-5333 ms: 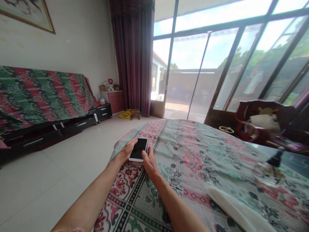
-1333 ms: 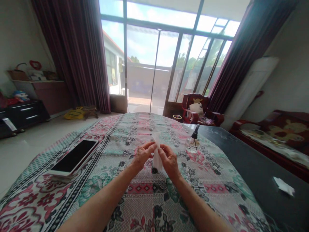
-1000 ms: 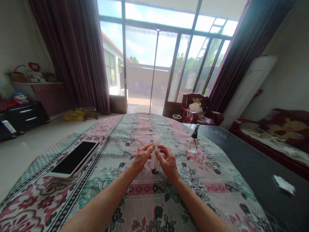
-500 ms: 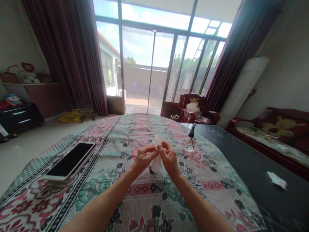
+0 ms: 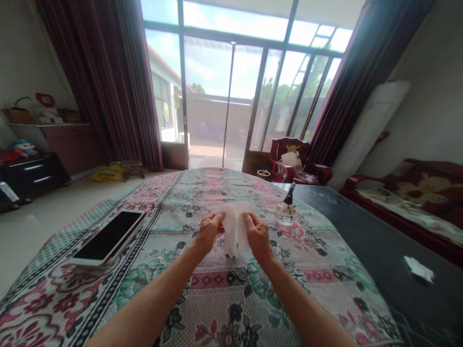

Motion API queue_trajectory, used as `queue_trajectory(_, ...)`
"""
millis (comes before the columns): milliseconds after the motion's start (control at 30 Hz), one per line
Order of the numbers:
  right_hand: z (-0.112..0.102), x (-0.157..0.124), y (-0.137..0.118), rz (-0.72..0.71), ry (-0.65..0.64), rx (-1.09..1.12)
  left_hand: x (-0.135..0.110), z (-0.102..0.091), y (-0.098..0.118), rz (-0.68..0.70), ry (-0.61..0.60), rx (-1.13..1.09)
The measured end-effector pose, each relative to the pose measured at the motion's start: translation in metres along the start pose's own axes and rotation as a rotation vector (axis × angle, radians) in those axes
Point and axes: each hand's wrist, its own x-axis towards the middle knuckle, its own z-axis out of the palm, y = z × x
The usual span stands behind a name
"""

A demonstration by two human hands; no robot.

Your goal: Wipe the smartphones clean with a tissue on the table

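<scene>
A thin white tissue (image 5: 236,224) is stretched between my two hands, just above the middle of the patterned tablecloth (image 5: 231,284). My left hand (image 5: 210,231) pinches its left edge between thumb and fingers. On the other side, my right hand (image 5: 257,234) grips the right edge the same way. The tissue is spread fairly wide, with a fold down its centre and its lower end hanging toward the cloth. Beyond my right hand stands a clear round glass bottle (image 5: 285,212) with a black top.
To the left, a tablet (image 5: 108,238) with a dark screen lies on a small stack. A crumpled white tissue (image 5: 418,269) rests on the dark tabletop (image 5: 358,241) at the right. Farther back are a wooden armchair (image 5: 291,159) and a yellow bag (image 5: 108,172) on the floor.
My hands have moved apart, from close together at the bunched tissue to its two sides. The tissue has opened out wider between them.
</scene>
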Motion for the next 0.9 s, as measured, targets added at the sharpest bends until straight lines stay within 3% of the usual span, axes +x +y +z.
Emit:
queue_trajectory(133, -0.009, 0.007, 0.003, 0.107, -0.024, 0.067, 0.005, -0.009, 0.004, -0.042, -0.04, -0.065)
queue_trajectory(233, -0.01, 0.01, 0.01, 0.093, -0.029, -0.024, 0.005, -0.013, 0.004, -0.129, -0.029, -0.082)
queue_trajectory(300, -0.009, 0.01, 0.011, -0.045, 0.079, -0.207, 0.005, -0.013, 0.002, -0.149, -0.021, -0.081)
queue_trajectory(400, -0.005, 0.004, 0.005, -0.398, 0.211, -0.42, 0.005, -0.011, -0.001, -0.089, -0.03, -0.039)
queue_trajectory(467, -0.002, -0.002, -0.003, -0.575, 0.196, -0.469, 0.004, -0.009, -0.003, -0.069, -0.039, -0.011)
queue_trajectory(533, 0.001, -0.009, -0.009, -0.658, 0.158, -0.534, 0.003, -0.008, -0.003, -0.082, -0.051, -0.003)
queue_trajectory(700, 0.001, -0.013, -0.007, -0.614, 0.042, -0.723, 0.002, -0.009, -0.005, -0.072, -0.095, -0.011)
queue_trajectory(900, -0.003, -0.002, -0.003, -0.524, -0.135, -0.437, 0.004, -0.009, -0.003, -0.153, -0.138, -0.153)
